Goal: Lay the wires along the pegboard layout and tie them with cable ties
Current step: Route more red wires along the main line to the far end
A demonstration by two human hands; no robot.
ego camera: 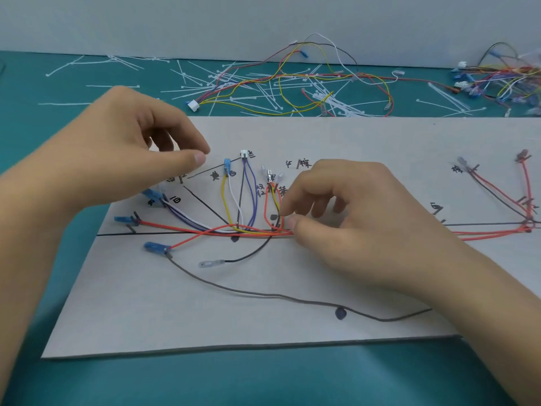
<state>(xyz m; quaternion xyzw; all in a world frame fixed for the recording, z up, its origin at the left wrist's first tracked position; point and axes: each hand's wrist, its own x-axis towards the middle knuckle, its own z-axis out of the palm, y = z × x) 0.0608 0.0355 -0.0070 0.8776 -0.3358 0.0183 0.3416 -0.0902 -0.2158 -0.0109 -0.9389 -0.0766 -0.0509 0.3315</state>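
A grey layout board [205, 317] with drawn lines, handwritten labels and small pegs lies on the teal table. Red, yellow, white, purple and black wires [248, 230] run along its main line and branch up to blue and white connectors [227, 165]. My right hand [351, 218] pinches the wire bundle at the board's middle between thumb and forefinger. My left hand [126, 153] hovers above the board's left part with curled fingers and holds nothing that I can see. A loose brown wire [263, 295] curves across the board's near half.
Many white cable ties [263, 92] lie scattered on the teal table [263, 382] behind the board. A second loose harness [307, 74] lies among them, and a heap of harnesses [509, 77] sits at the far right. A pale wall stands behind.
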